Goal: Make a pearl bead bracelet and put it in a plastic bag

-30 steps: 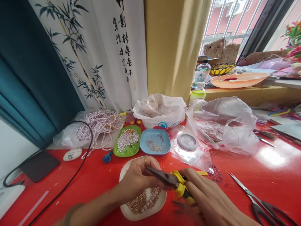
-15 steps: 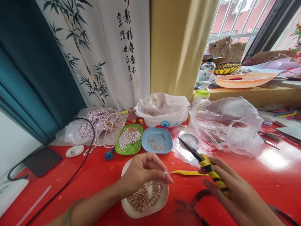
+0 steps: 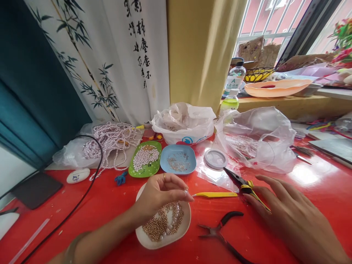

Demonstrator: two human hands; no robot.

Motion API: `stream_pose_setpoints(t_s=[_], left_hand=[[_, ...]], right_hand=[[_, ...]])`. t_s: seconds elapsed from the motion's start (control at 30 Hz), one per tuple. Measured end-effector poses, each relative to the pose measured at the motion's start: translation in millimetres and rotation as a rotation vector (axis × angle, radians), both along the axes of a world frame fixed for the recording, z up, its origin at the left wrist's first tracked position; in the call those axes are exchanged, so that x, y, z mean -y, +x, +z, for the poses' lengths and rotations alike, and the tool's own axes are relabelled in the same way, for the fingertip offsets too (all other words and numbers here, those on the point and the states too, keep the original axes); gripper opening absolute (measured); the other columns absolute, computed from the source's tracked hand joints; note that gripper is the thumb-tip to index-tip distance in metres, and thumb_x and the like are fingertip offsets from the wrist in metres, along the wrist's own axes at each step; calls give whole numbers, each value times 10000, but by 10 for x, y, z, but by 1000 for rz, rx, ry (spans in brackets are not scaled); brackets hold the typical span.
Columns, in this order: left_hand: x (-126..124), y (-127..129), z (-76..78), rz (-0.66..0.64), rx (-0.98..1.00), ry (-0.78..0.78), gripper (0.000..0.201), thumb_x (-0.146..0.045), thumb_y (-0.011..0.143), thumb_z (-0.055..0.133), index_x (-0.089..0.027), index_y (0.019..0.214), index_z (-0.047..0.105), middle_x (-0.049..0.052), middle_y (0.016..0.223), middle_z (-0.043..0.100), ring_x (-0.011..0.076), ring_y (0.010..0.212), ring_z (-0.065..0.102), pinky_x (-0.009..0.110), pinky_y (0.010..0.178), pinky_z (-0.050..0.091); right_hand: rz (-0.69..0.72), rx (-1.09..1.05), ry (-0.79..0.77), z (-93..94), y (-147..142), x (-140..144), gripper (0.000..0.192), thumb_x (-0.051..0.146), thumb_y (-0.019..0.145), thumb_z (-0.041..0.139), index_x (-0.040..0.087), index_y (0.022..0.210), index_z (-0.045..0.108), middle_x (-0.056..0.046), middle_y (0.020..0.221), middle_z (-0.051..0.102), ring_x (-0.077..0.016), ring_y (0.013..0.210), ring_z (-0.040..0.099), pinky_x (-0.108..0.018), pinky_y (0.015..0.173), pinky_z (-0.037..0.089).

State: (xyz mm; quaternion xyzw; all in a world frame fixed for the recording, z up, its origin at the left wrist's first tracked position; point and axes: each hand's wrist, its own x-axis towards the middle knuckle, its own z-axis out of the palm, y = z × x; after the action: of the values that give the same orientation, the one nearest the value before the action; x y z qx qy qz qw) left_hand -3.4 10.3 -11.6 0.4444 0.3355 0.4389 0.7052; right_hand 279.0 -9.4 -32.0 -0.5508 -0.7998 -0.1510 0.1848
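Observation:
My left hand is closed in a pinch on a small shiny bead, above a cream dish. Gold beads and a string of pearly beads lie in that dish. To the right, my right hand has its fingers spread apart. Long-nose pliers with yellow-and-black handles lie on the table at its fingertips, the thumb close to or touching a handle. Yellow tweezers lie between the hands. Nearer me are black-handled pliers, jaws pointing left.
Behind the hands stand a green dish of pearl beads and a blue dish of small findings. A tape roll and plastic bags are farther back. A black cable crosses the left side of the red table.
My right hand has put the long-nose pliers down on the table and spread its fingers. My left hand keeps its pinch. The whole view has shifted slightly.

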Motion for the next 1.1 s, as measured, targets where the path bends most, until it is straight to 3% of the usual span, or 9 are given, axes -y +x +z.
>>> stream_pose_setpoints(t_s=[0.1,0.23,0.33,0.43,0.63,0.7,0.8,0.97,1.1], left_hand=[[-1,1,-13,13,-35,-1,125,-151,625,714,-121,712,630,40,663,711,123,627,663,181,583,493],[3,1,-14,9,-37,2,122,-157,638,704,-129,741,643,37,665,712,121,633,663,188,607,497],[-2,0,-9,1,-32,8,119,-153,648,694,-132,755,648,37,668,713,125,642,665,200,625,502],[-16,3,-8,4,-25,7,116,-159,649,692,-132,753,648,35,666,712,129,649,666,204,632,502],[-37,6,-16,32,-16,-22,123,-173,641,694,-121,740,643,35,645,703,142,638,666,223,628,500],[-42,4,-27,37,-10,-19,127,-178,643,693,-118,743,643,36,642,699,144,628,664,227,621,498],[-48,0,-47,45,-4,-11,136,-188,651,688,-114,757,644,44,644,696,145,621,659,233,615,496],[-43,4,-63,27,19,-17,122,-180,670,676,-117,769,642,37,644,691,126,619,651,213,612,484],[-32,7,-66,0,50,-29,113,-175,671,675,-115,760,639,31,655,685,123,617,648,211,608,481]], right_hand=[[217,74,52,25,-274,-69,310,292,880,346,132,940,605,-159,950,605,-275,845,581,-430,676,495],[439,80,-149,-13,-623,-204,202,226,871,393,180,905,586,-97,855,613,-221,787,584,-370,648,499],[541,54,-262,-1,-706,-308,204,163,872,373,186,835,572,-67,772,609,-193,717,579,-336,630,487],[544,-85,-396,75,-682,-372,204,152,879,334,177,845,533,-58,751,609,-178,680,575,-316,607,472],[352,-715,-571,414,-756,-306,240,291,913,255,219,775,438,12,626,502,-129,580,503,-255,552,442],[315,-777,-628,532,-817,-243,262,365,898,278,223,775,461,-3,662,514,-143,598,502,-267,553,445],[370,-756,-775,632,-888,-153,250,408,865,351,230,798,513,-25,724,551,-167,673,517,-280,610,450],[406,-815,-1042,554,-933,-114,281,405,865,385,202,703,491,19,614,453,-110,543,411,-211,464,350],[440,-919,-1230,425,-948,-154,311,396,883,375,178,674,452,52,578,357,-76,506,317,-195,447,273]])
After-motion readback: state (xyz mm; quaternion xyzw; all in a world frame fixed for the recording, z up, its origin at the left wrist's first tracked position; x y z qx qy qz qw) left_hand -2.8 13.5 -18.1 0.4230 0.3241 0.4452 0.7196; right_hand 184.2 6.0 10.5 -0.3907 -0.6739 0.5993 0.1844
